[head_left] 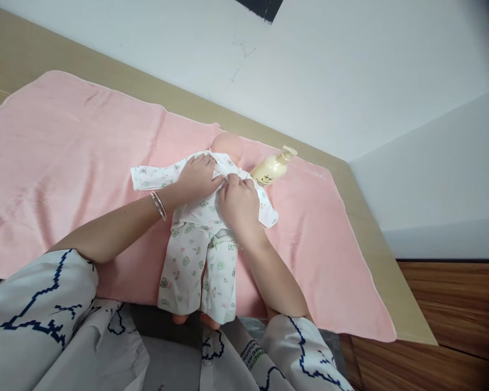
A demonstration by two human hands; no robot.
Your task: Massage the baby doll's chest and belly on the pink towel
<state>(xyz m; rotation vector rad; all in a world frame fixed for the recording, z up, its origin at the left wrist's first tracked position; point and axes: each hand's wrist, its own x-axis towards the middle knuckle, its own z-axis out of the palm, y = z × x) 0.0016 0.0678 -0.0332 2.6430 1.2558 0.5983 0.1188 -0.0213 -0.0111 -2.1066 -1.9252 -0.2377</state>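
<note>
A bald, pale pink plastic baby doll [227, 144] is laid on its back on a large pink soft towel [65, 163], which is spread over a beige table [391, 277]; its feet are turned to the person. The doll is dressed in a white cotton top [206, 212] and trousers [187, 260] with small green and pink prints. The left hand [198, 176], with a thin metal bracelet [158, 205] on the wrist, is laid spread on the chest of the top; whether the cloth is pinched by it cannot be told. The right hand [238, 203] is placed just beside it, with the fingers curled and closed on the front edge of the top. A cream-yellow plastic pump bottle [269, 169] is lying on the towel, near the doll's head.
</note>
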